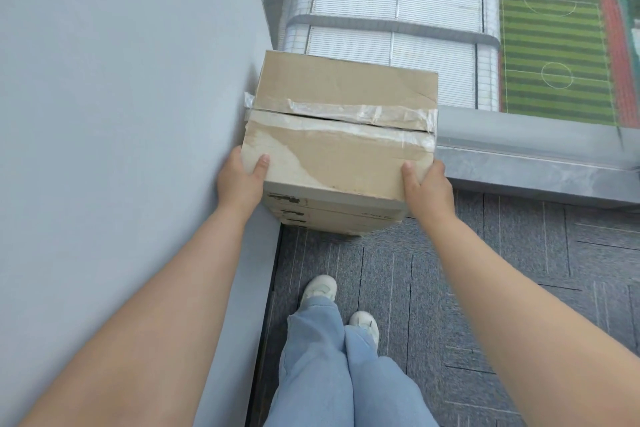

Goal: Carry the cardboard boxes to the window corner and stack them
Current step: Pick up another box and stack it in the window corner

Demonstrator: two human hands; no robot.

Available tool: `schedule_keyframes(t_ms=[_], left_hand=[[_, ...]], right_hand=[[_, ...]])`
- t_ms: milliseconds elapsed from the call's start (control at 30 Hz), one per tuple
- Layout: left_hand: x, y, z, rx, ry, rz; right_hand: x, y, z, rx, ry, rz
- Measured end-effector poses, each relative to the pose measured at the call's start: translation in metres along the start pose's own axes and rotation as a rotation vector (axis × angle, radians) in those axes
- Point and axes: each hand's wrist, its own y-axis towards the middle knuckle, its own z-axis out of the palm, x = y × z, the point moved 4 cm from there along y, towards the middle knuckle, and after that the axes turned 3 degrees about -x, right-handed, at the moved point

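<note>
L hand (239, 180) & R hand (427, 189) on box (339, 128) sides, fingers hidden

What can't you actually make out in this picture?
1. Head view: the fingers of the left hand and right hand are behind the box; only the thumbs show.
2. The print on the box's near side is too small and blurred to read.
3. Whether the box rests on another box or on the carpet is hidden by the box itself.
4. The contents are covered by the taped flaps.
</note>
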Motion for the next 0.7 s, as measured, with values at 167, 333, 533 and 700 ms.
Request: schedule_keyframes(t_ms=[167,333,533,700], left_hand=[[-0.001,0.000,0.006,0.009,0.014,0.016],[0.003,-0.001,0.008,0.011,0.013,0.013],[0.003,-0.004,0.007,0.015,0.009,0.004],[0.001,-0.008,0.008,0.019,0.003,-0.022]], right_hand=[[-0.003,0.003,-0.001,-0.011,-0.002,0.000],[-0.007,0.003,0.000,-0.023,0.009,-0.010],[-0.011,0.001,-0.001,-0.026,0.021,-0.008],[-0.010,0.001,-0.002,-0.013,0.015,-0.002]])
